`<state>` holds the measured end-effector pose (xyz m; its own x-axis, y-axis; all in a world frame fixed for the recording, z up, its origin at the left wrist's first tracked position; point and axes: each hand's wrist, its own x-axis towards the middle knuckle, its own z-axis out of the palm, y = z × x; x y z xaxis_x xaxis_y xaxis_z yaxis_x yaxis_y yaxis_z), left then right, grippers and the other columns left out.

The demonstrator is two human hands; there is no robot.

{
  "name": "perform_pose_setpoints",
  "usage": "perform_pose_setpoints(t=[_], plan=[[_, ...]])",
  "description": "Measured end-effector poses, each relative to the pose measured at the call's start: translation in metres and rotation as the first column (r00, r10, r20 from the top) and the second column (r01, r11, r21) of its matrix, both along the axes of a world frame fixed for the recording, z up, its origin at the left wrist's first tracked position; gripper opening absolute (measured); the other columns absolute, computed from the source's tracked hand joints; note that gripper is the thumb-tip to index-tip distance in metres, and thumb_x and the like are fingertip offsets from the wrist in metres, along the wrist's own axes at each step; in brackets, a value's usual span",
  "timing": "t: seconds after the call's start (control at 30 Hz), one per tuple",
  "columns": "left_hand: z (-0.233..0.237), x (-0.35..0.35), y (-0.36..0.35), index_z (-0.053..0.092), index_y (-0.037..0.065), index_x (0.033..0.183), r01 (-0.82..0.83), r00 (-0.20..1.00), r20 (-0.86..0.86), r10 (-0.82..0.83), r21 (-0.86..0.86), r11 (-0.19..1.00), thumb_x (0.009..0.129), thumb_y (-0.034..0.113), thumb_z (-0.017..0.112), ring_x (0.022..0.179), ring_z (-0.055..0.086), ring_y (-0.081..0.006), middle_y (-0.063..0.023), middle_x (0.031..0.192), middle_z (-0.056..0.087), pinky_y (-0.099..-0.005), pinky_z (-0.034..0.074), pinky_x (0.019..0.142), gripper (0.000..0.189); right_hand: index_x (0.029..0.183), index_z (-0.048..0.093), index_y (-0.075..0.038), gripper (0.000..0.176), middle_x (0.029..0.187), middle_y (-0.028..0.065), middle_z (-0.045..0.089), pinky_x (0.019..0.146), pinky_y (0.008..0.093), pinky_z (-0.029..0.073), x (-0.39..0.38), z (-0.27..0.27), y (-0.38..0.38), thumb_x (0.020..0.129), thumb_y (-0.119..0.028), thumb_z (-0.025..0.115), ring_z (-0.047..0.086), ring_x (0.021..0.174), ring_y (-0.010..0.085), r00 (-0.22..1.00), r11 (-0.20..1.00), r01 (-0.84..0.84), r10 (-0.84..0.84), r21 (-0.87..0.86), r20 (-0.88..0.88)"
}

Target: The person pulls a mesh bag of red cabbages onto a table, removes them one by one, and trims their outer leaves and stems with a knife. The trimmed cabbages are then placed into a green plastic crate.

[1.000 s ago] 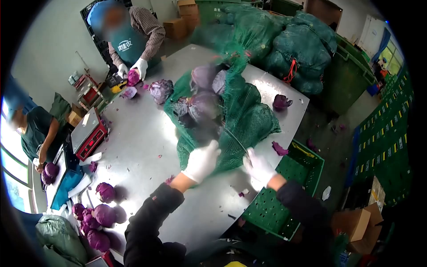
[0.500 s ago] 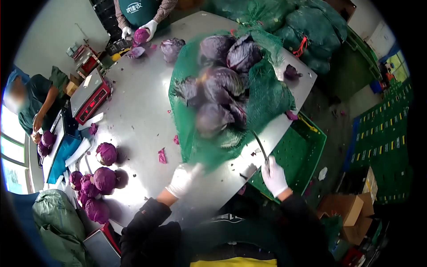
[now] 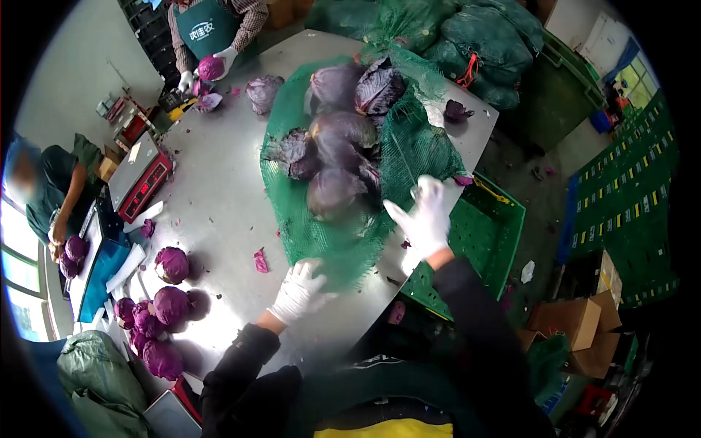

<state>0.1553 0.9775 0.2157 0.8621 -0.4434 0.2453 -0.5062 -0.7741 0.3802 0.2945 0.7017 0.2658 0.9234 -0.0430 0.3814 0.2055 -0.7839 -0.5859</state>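
Note:
A green net bag (image 3: 288, 226) lies spread on the metal table, with several purple cabbages (image 3: 337, 193) in and on it. My left hand (image 3: 298, 293), in a white glove, is closed at the near edge of the net, its fingers bent over the mesh. To the right of the cabbages, my gloved right hand (image 3: 425, 223) is raised beside the net with thumb and fingers apart. Nothing shows in it, and the knife seen earlier is out of sight. Part of the net near my left hand is blurred.
Several trimmed cabbages (image 3: 171, 305) sit on the table (image 3: 226, 182) at left, near a red scale (image 3: 146, 182). A green crate (image 3: 478, 244) stands below the right edge. Across the table a co-worker (image 3: 208, 33) holds a cabbage; another person stands at far left.
My right hand has moved up and left toward the net, and the curved knife it held no longer shows. My left hand stays by the net's near edge. The view has shifted slightly.

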Motion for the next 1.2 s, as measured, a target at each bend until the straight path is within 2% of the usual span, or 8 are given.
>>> perform_pose_setpoints(t=[0.1,0.23,0.3,0.53,0.7,0.97,1.07,1.2], plan=[[0.014,0.015,-0.006,0.058,0.004,0.108,-0.244,0.968,-0.024,0.248,-0.289,0.926,0.085,0.028,0.074,0.113,0.05,-0.0371,-0.0189,0.121,0.052,-0.0462,0.044,0.097,0.037,0.119,0.054,0.0,0.077,0.143,0.0094,0.039,0.086,0.0446,0.056,0.062,-0.001,0.019,0.073,-0.057,0.079,0.045,0.127,0.0343,0.992,0.949,0.124,-0.124,-0.291,0.02],[0.031,0.051,0.017,0.049,0.002,0.123,-0.627,0.772,-0.067,0.632,-0.239,0.742,0.087,0.021,0.074,0.121,0.046,-0.0389,-0.0208,0.126,0.048,-0.046,0.039,0.104,0.048,0.108,0.058,-0.01,0.038,0.11,0.0137,0.061,0.079,0.0456,0.054,0.111,-0.048,-0.054,0.081,-0.033,0.073,0.061,0.099,0.0375,0.963,0.964,0.248,-0.256,-0.093,-0.089],[0.028,0.074,0.02,0.046,0.0,0.129,-0.618,0.777,0.02,0.629,-0.17,0.768,0.084,0.022,0.076,0.123,0.044,-0.0398,-0.0232,0.13,0.047,-0.0461,0.039,0.105,0.058,0.104,0.059,-0.011,0.025,0.09,0.0171,0.065,0.077,0.0474,0.052,0.122,-0.075,-0.112,0.083,-0.022,0.068,0.064,0.084,0.0415,0.939,0.94,0.341,-0.34,-0.027,0.04],[-0.018,0.122,-0.016,0.037,-0.005,0.14,-0.552,0.8,-0.287,0.527,-0.008,0.834,0.073,0.035,0.083,0.117,0.05,-0.0441,-0.0276,0.127,0.052,-0.0466,0.042,0.101,0.091,0.124,0.059,-0.006,0.043,0.118,0.0164,0.068,0.093,0.0402,0.049,0.167,-0.136,-0.231,0.082,-0.012,0.063,0.065,0.111,0.0319,0.722,0.732,0.673,-0.619,0.107,-0.308],[-0.075,0.09,0.008,0.056,0.005,0.116,-0.493,0.864,0.007,0.503,0.209,0.845,0.087,0.024,0.063,0.089,0.06,-0.0375,-0.017,0.091,0.063,-0.0499,0.048,0.078,0.036,0.135,0.049,-0.008,0.061,0.101,0.0076,0.062,0.065,0.0338,0.047,0.208,-0.12,-0.235,0.075,-0.002,0.058,0.059,0.079,0.0216,0.874,0.455,0.481,-0.179,0.75,-0.452],[-0.093,0.091,0.123,0.059,0.007,0.1,-0.445,0.871,0.011,0.491,0.444,0.778,0.073,0.006,0.062,0.085,0.059,-0.0396,-0.0171,0.083,0.06,-0.0509,0.048,0.072,0.027,0.15,0.033,-0.01,0.09,0.087,0.002,0.058,0.045,0.0299,0.044,0.207,-0.109,-0.158,0.066,0.011,0.057,0.051,0.054,0.0146,0.845,0.502,0.458,0.008,0.733,-0.534],[-0.091,0.089,0.175,0.06,0.008,0.108,-0.544,0.788,0.017,0.616,0.486,0.684,0.076,0.007,0.063,0.083,0.06,-0.0387,-0.0168,0.084,0.062,-0.0492,0.049,0.072,0.032,0.16,0.001,-0.015,0.107,0.159,0.0217,0.029,0.048,0.0295,0.046,0.16,-0.093,-0.111,0.072,0.011,0.055,0.056,0.064,0.0155,0.81,0.473,0.458,0.126,0.753,-0.572],[-0.093,0.09,0.219,0.062,0.009,0.119,-0.532,0.77,0.07,0.634,0.618,0.579,0.082,0.005,0.06,0.085,0.062,-0.04,-0.02,0.089,0.064,-0.0505,0.049,0.073,0.037,0.157,0.01,-0.013,0.102,0.108,0.0078,0.048,0.048,0.0261,0.045,0.132,-0.087,-0.072,0.071,0.015,0.057,0.052,0.062,0.0121,0.811,0.331,0.463,0.217,0.822,-0.544]])
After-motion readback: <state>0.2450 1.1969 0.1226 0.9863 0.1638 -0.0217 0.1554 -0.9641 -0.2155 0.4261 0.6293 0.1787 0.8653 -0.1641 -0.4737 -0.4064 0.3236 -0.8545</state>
